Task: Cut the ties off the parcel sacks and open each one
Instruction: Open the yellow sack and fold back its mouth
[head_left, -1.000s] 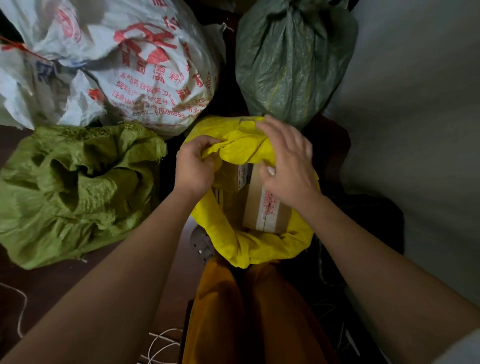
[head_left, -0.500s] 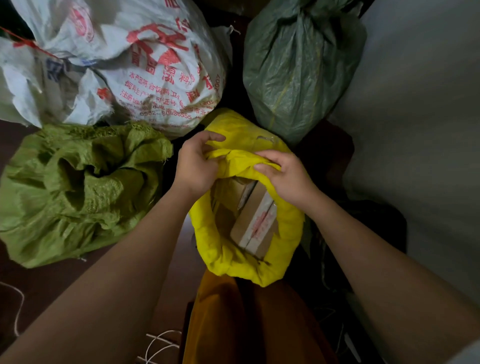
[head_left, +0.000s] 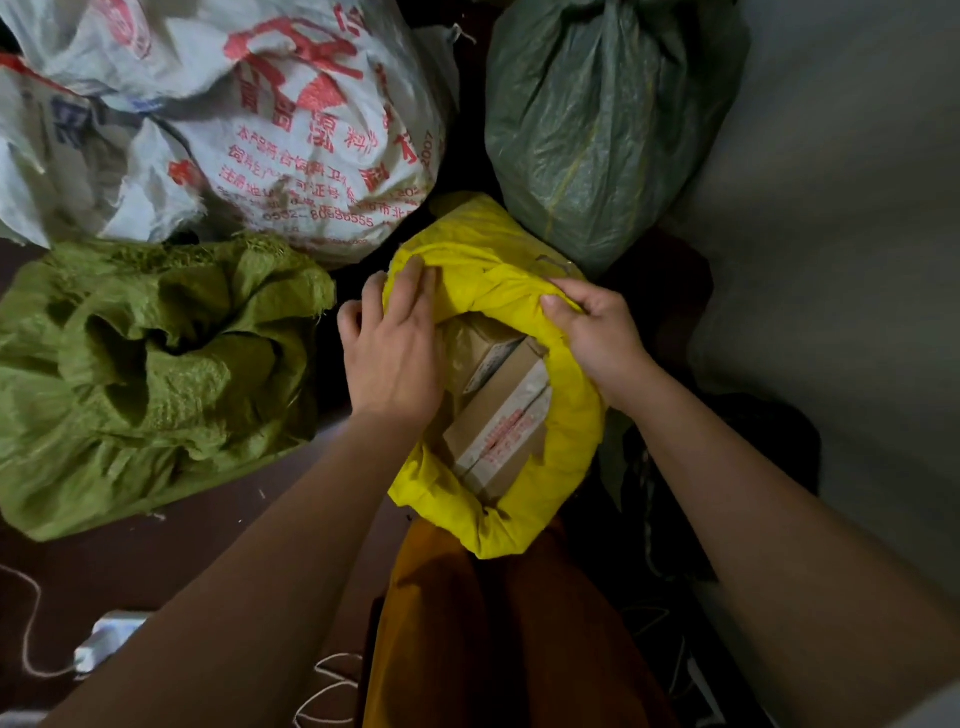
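I have the yellow sack (head_left: 519, 249) on the floor untied, boxes (head_left: 498, 415) showing, my left hand (head_left: 395, 353) laid flat on its rim and my right hand (head_left: 597, 332) pinching it, while the dark green sack (head_left: 597, 135) behind looks unopened.

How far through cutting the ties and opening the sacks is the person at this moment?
Done: the light green sack lies slack with its mouth open. In hand: the yellow sack is open, cardboard boxes showing; the left hand rests on its rim and the right hand grips the rim. Left: the dark green sack is still gathered shut at its top. The white printed sacks' mouths are out of view.
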